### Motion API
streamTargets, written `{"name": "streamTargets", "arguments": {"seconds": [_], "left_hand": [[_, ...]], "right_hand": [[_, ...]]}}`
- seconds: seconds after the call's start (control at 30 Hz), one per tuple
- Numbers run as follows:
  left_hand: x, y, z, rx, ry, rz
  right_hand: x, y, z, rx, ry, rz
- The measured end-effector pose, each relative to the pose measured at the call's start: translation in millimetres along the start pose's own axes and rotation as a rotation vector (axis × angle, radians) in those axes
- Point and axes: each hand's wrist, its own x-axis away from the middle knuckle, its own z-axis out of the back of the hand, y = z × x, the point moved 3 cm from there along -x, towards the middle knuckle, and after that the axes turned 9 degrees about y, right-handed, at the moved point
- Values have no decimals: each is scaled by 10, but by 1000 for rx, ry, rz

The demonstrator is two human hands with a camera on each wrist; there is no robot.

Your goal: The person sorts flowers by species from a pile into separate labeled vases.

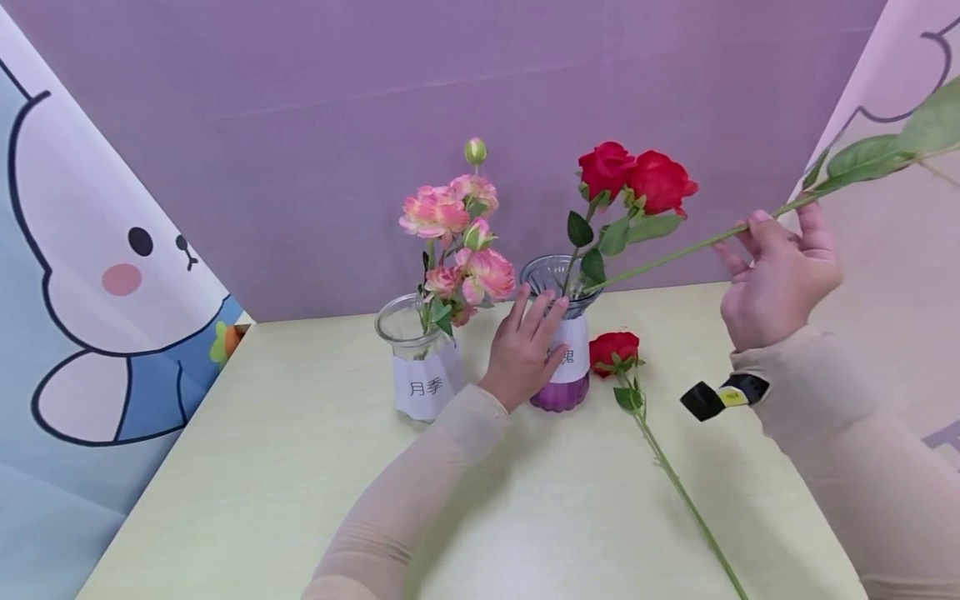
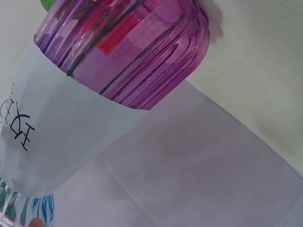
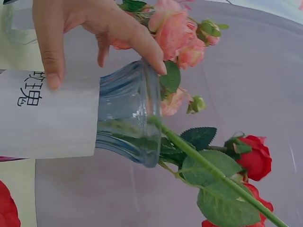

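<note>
My right hand [image 1: 783, 279] holds a long green flower stem [image 1: 675, 252] between thumb and fingers. Its lower end is at the mouth of a ribbed glass vase [image 1: 560, 396], purple at the bottom, with a white label. The stem's leaves [image 1: 870, 158] reach the right edge; its bloom is out of view. My left hand [image 1: 522, 354] touches this vase with extended fingers, one fingertip at the rim and the thumb on the label in the right wrist view. Two red roses [image 1: 660, 182] stand in the vase, leaning right. Another red rose [image 1: 615, 352] lies on the table beside it.
Left of the purple vase, a clear labelled vase [image 1: 405, 325] holds pink flowers [image 1: 438, 212]. A purple backdrop [image 1: 300, 167] rises behind the pale table [image 1: 285, 450]. A cartoon-print cloth [image 1: 97, 250] hangs at left. A black strap [image 1: 705, 401] sits at my right wrist.
</note>
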Motion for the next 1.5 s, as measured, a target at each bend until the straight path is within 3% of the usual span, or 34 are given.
{"name": "streamTargets", "arguments": {"seconds": [0.33,0.63,1.5], "left_hand": [[-31,-12,-37,90,11,-16],[2,-14,-32,88,9,-12],[15,7,-23,5,18,-11]], "right_hand": [[108,161,-106,120,-32,54],[181,310,-188,258,-95,186],[237,637,-152,381,-152,128]]}}
